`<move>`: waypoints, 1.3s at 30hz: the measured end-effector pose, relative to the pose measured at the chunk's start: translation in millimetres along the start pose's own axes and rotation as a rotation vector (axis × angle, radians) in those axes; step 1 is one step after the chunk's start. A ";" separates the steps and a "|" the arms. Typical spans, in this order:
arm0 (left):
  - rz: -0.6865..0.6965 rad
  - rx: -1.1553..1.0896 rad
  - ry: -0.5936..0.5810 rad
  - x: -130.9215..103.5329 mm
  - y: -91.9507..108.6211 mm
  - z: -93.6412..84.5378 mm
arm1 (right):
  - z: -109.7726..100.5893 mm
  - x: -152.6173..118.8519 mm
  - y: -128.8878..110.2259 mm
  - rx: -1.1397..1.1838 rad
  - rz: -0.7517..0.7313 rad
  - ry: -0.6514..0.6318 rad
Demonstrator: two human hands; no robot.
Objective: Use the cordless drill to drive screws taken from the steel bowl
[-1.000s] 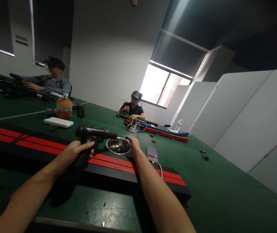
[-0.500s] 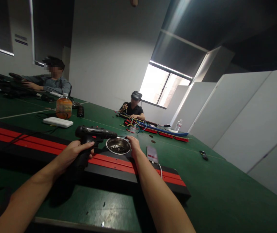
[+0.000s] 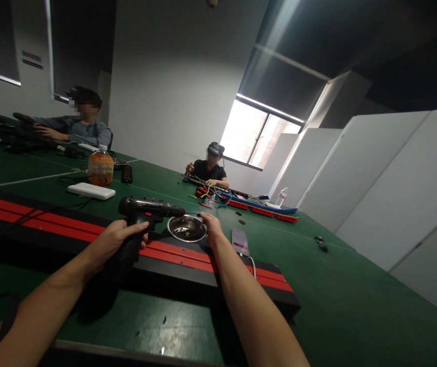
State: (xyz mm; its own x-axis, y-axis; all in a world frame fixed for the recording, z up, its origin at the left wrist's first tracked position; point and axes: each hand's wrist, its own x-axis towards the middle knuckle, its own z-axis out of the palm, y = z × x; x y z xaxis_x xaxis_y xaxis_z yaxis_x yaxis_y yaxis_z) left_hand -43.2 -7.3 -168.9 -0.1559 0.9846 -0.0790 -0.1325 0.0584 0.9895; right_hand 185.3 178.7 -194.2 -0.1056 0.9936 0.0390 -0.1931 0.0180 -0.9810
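A black cordless drill (image 3: 142, 210) points to the right, its handle wrapped by my left hand (image 3: 121, 237). From its chuck a thin bit reaches toward my right hand (image 3: 211, 227), whose fingers are closed at the bit's tip; anything small between them is too tiny to make out. Just below the bit, a round metal bowl (image 3: 173, 235) with small dark pieces inside rests on a long black bar with red strips (image 3: 191, 259). Beside my right wrist lies a phone (image 3: 240, 241) with a white cable.
An orange bottle (image 3: 101, 168), a white power bank (image 3: 91, 191) and a black strip (image 3: 127, 174) are at left. Colored wires (image 3: 214, 196) and a blue rail (image 3: 272, 208) lie farther back. Two people sit across the green table (image 3: 340, 295).
Both my hands and the drill hold nearly the same place. The far person's raised hand has moved slightly left and the view has shifted a little.
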 end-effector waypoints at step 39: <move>-0.010 0.005 -0.010 -2.8 2.5 0.3 | -1.1 9.0 7.1 -0.044 -0.001 0.065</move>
State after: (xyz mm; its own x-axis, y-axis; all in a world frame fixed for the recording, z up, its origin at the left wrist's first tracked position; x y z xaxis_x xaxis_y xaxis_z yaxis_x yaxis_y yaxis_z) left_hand -42.8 -9.8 -166.1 -0.1451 0.9856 -0.0874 -0.1287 0.0688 0.9893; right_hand 184.1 187.9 -201.0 -0.0418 0.9987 0.0289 -0.1500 0.0223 -0.9884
